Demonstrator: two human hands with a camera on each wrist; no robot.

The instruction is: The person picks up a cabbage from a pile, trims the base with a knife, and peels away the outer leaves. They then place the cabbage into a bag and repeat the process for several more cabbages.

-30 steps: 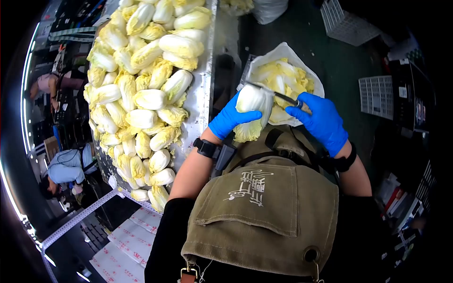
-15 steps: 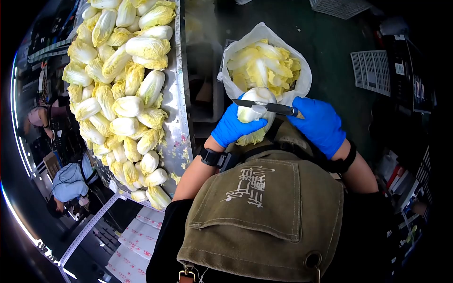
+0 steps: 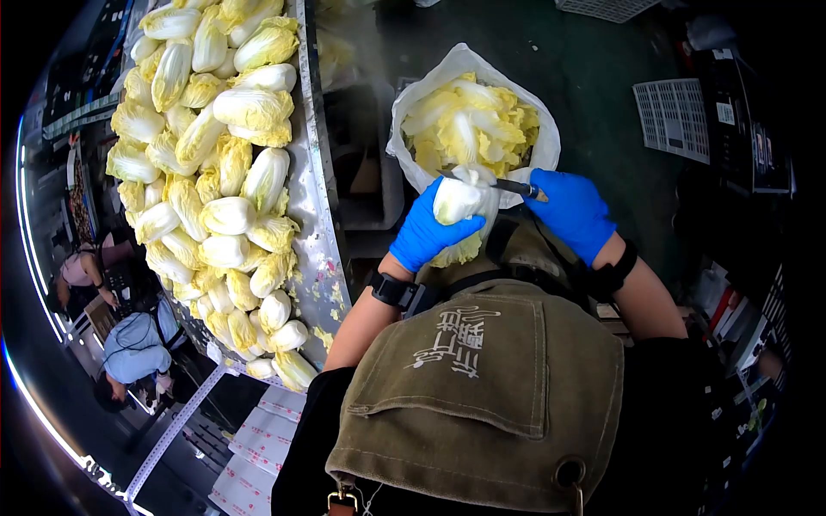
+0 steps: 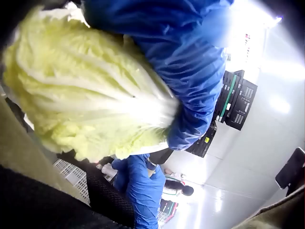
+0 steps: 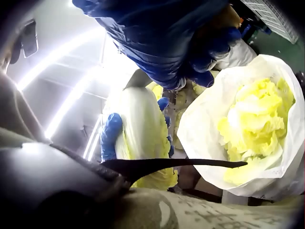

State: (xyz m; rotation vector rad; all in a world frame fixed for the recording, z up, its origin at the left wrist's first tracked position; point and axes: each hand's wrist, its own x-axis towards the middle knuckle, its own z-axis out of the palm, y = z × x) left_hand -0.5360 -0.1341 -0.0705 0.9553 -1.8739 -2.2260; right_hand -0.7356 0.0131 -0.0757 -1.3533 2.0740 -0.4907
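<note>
A napa cabbage (image 3: 458, 205) is gripped in my blue-gloved left hand (image 3: 430, 230), its white base end up and its leafy end towards the apron. My right hand (image 3: 575, 215), gloved in blue too, holds a knife (image 3: 514, 187) by the handle. The blade lies across the base end, partly covered by a white piece there. Pale yellow leaves of the cabbage (image 4: 90, 90) fill much of the left wrist view. In the right wrist view, part of the blade (image 5: 137, 79) shows at the top of the white base.
Just beyond the hands stands a white bag (image 3: 547, 129) with loose cabbage leaves (image 3: 482, 125). On the left, a metal table (image 3: 314, 163) carries many cabbages (image 3: 228, 215). A plastic crate (image 3: 673, 120) is at right. Two people are at far left.
The knife has moved from the cabbage's far side onto its base end, where a white piece now stands at the blade. The left hand keeps its grip. The head view has shifted.
</note>
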